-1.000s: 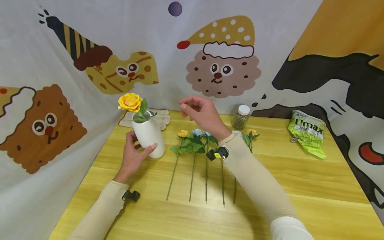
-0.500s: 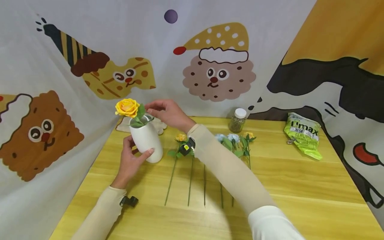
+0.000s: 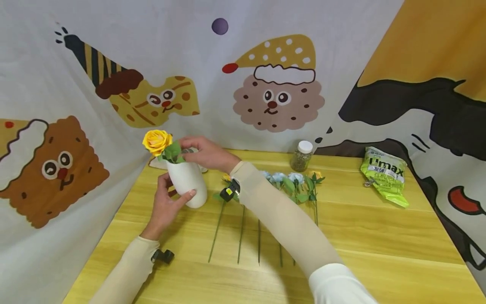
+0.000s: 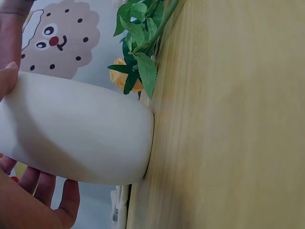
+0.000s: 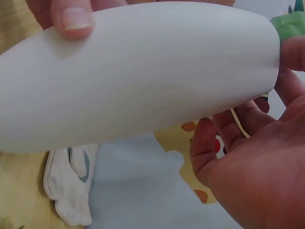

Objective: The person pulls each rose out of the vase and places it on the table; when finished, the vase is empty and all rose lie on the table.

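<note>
A white vase [image 3: 186, 181] stands on the wooden table at the left, with an artificial yellow rose [image 3: 157, 142] leaning out of its mouth. My left hand [image 3: 167, 207] grips the vase's lower body, thumb in front and fingers behind. At the mouth, my right hand [image 3: 206, 153] has thumb and fingers curled at the rose's leaves [image 3: 172, 152], pinching the rose just above the rim; the exact contact is partly hidden. In the right wrist view, the other fingers of the right hand [image 5: 262, 157] bend below the vase's neck.
Several artificial flowers lie in a row, including blue ones [image 3: 279, 177] and a yellow one [image 3: 315, 175], partly covered by the right forearm. Behind stand a white-lidded jar [image 3: 301, 156] and, further right, a green bag [image 3: 385, 173]. A white glove [image 5: 71, 186] lies behind the vase.
My right hand has moved left from above the lying flowers to the vase's mouth and taken hold at the rose's leaves. The leaves have shifted; my left hand keeps its grip on the vase.
</note>
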`<state>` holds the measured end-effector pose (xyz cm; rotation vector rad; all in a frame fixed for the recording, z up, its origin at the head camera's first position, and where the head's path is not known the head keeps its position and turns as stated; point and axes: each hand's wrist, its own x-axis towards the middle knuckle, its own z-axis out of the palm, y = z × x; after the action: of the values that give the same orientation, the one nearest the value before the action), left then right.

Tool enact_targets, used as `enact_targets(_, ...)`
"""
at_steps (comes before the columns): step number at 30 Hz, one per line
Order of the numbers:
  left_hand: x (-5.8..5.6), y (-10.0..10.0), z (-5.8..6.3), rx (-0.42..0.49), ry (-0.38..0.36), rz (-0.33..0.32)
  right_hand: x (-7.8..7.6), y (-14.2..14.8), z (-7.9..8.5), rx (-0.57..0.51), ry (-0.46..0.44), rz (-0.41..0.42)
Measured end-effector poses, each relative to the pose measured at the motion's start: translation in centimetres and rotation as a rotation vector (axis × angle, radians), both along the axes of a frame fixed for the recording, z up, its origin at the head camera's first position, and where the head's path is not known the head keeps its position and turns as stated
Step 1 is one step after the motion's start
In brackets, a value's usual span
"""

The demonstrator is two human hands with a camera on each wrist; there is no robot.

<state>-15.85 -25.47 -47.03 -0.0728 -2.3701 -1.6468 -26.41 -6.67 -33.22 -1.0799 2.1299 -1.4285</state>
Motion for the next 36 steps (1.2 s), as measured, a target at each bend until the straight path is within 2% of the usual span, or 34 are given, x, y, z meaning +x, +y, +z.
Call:
enact_targets(6, 0.1, -0.1, 0.0, -0.018, -0.009, -0.005, 0.1, -0.4, 0.2, 0.009, -0.045, -0.014)
enact_targets(11, 0.0, -0.2, -0.2, -0.018, -0.004, -0.001, 0.6, -0.7, 0.2, -0.048, -0.054, -0.069)
enact_targets(20, 0.0, 0.0, 0.1, -0.005, -0.002, 0.000, 1.3, -0.8, -0.4, -0.301, 0.049, -0.230)
enact_targets(24, 0.0, 0.0, -0.1, -0.004, 0.000, -0.001, 1.3, -0.4, -0.5, -0.358, 0.093, -0.302)
enact_targets(31, -0.3, 0.0, -0.3, 0.010, 0.010, 0.001, 1.9, 0.6, -0.1, -0.460, 0.101, -0.476)
enact_targets(36, -0.3, 0.0, -0.3, 0.014, 0.000, 0.004, 2.0, 1.4, -0.4, -0.582, 0.057, -0.517)
